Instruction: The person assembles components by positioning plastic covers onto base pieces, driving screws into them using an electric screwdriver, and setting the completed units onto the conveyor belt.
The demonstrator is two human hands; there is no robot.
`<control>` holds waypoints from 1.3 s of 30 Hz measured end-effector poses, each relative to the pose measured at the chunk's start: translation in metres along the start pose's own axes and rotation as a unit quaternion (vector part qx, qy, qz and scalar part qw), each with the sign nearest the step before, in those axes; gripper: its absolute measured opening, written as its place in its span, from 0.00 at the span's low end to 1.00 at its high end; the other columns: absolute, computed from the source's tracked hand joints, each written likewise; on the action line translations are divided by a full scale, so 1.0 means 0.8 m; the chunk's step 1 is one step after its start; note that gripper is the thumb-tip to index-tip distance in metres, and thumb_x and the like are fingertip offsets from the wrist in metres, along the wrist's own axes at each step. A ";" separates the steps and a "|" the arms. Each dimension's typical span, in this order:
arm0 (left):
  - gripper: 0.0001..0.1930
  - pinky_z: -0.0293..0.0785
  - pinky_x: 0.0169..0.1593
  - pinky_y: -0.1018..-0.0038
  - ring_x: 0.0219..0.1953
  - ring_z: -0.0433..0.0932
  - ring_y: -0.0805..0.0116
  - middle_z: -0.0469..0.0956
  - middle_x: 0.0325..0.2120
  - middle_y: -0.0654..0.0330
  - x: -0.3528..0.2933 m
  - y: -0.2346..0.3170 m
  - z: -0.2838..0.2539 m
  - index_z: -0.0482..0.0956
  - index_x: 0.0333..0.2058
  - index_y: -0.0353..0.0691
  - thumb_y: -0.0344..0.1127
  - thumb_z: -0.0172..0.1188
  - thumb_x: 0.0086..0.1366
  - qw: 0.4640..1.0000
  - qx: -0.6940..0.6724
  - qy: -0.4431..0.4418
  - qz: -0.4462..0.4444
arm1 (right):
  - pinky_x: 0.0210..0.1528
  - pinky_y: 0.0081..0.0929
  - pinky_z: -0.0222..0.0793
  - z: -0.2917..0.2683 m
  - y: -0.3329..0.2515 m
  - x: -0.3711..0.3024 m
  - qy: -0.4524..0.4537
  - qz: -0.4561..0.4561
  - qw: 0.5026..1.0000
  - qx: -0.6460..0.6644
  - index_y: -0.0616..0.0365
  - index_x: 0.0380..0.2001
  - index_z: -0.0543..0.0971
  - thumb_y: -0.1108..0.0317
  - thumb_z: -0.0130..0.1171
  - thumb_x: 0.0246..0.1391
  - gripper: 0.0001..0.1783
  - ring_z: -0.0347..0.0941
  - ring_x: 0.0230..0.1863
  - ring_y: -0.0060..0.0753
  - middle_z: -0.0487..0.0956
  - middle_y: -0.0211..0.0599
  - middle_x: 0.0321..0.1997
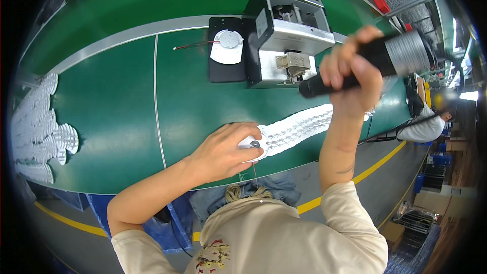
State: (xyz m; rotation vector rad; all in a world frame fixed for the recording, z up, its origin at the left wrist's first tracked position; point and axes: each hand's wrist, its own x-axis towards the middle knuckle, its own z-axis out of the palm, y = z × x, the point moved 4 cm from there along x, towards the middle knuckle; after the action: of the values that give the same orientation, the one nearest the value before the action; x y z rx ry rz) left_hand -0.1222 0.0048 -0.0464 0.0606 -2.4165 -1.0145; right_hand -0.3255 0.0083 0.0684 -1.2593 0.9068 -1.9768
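Observation:
My left hand [223, 149] rests at the near edge of the green bench, thumb and fingers closed around a small white round part [247, 142] with a dark centre. That part lies at the near end of a long row of overlapping white parts [299, 129]. Raised above the bench on the right, my right hand [352, 68] wraps round an electric screwdriver [378, 55], black with a silver ribbed end. Its narrow end tilts down to the left, apart from the white parts; motion blurs the hand somewhat, and no bit can be made out.
Behind the row stands a metal bench machine [294, 35]. Beside it, a black plate [215, 71] bears a white part [227, 53] with thin wires. Stacked white parts [45, 127] lie far left. Another person [426, 124] sits at the right.

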 end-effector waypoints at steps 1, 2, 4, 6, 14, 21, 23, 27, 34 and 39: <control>0.14 0.70 0.45 0.66 0.46 0.71 0.59 0.68 0.40 0.60 -0.002 0.000 0.001 0.76 0.31 0.42 0.28 0.66 0.41 1.000 -0.007 0.008 0.003 | 0.15 0.23 0.60 0.010 -0.005 -0.017 -0.021 -0.001 1.000 0.010 0.60 0.42 0.64 0.70 0.54 0.44 0.20 0.60 0.12 0.23 0.65 0.33 0.18; 0.14 0.70 0.45 0.66 0.46 0.71 0.59 0.68 0.40 0.60 -0.002 -0.002 0.001 0.76 0.31 0.42 0.28 0.66 0.41 1.000 -0.009 0.014 -0.004 | 0.15 0.22 0.59 0.020 -0.009 -0.032 -0.041 -0.001 0.999 0.020 0.58 0.43 0.63 0.69 0.53 0.45 0.20 0.59 0.12 0.22 0.64 0.32 0.19; 0.13 0.70 0.44 0.66 0.44 0.72 0.60 0.69 0.40 0.60 -0.001 -0.001 0.000 0.77 0.30 0.41 0.28 0.66 0.41 1.000 -0.011 0.009 0.005 | 0.15 0.22 0.61 0.034 -0.018 -0.058 -0.086 -0.013 0.995 0.040 0.58 0.43 0.62 0.70 0.54 0.44 0.21 0.61 0.12 0.22 0.65 0.32 0.19; 0.14 0.70 0.44 0.66 0.44 0.72 0.60 0.69 0.40 0.60 0.000 -0.002 -0.001 0.77 0.30 0.41 0.27 0.66 0.41 1.000 -0.011 0.012 0.002 | 0.15 0.22 0.63 0.047 -0.023 -0.072 -0.102 0.003 0.993 0.051 0.58 0.43 0.61 0.71 0.55 0.43 0.22 0.63 0.12 0.23 0.66 0.33 0.19; 0.15 0.70 0.45 0.66 0.44 0.72 0.60 0.69 0.40 0.59 0.001 0.000 -0.001 0.78 0.31 0.41 0.27 0.65 0.40 1.000 -0.006 0.020 0.008 | 0.14 0.23 0.63 0.059 -0.004 -0.098 -0.076 0.061 0.995 0.013 0.58 0.40 0.61 0.73 0.56 0.42 0.21 0.63 0.11 0.24 0.67 0.33 0.18; 0.16 0.71 0.44 0.65 0.42 0.73 0.56 0.67 0.42 0.55 -0.003 0.006 -0.004 0.79 0.32 0.40 0.26 0.64 0.39 1.000 -0.008 0.009 0.000 | 0.23 0.23 0.64 0.067 -0.013 -0.113 -0.106 0.078 0.991 0.023 0.58 0.37 0.62 0.79 0.57 0.41 0.20 0.62 0.18 0.25 0.67 0.36 0.20; 0.16 0.72 0.43 0.65 0.41 0.73 0.55 0.67 0.43 0.53 -0.004 0.009 -0.003 0.79 0.33 0.40 0.26 0.63 0.39 1.000 -0.016 0.011 -0.016 | 0.22 0.24 0.64 0.065 -0.011 -0.118 -0.111 0.073 0.991 0.035 0.59 0.37 0.62 0.79 0.57 0.42 0.19 0.62 0.18 0.24 0.67 0.37 0.21; 0.17 0.72 0.44 0.65 0.42 0.72 0.53 0.65 0.46 0.52 -0.005 0.005 -0.004 0.80 0.33 0.41 0.27 0.64 0.38 0.999 -0.023 -0.005 -0.045 | 0.21 0.22 0.64 0.059 -0.002 -0.115 -0.106 0.090 0.989 0.040 0.60 0.38 0.61 0.77 0.58 0.41 0.21 0.63 0.18 0.24 0.66 0.35 0.19; 0.18 0.65 0.50 0.62 0.48 0.67 0.52 0.68 0.45 0.55 -0.003 -0.002 -0.016 0.79 0.33 0.42 0.28 0.64 0.37 1.000 -0.017 0.020 -0.011 | 0.20 0.23 0.66 0.050 -0.027 -0.090 -0.127 0.030 0.978 0.165 0.58 0.41 0.62 0.72 0.59 0.41 0.23 0.65 0.17 0.27 0.66 0.34 0.19; 0.21 0.64 0.51 0.61 0.48 0.66 0.52 0.72 0.42 0.57 -0.009 0.010 -0.082 0.77 0.34 0.42 0.28 0.63 0.34 0.991 0.074 0.025 -0.108 | 0.19 0.24 0.66 0.008 -0.062 -0.087 -0.123 -0.008 0.984 0.129 0.57 0.45 0.60 0.72 0.57 0.44 0.25 0.66 0.16 0.27 0.68 0.33 0.20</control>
State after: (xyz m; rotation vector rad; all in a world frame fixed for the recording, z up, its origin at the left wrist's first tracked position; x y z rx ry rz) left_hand -0.0831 -0.0309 -0.0055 0.4025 -2.4733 -0.9108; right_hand -0.3018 0.0906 0.0755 -1.3248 0.5042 -1.8302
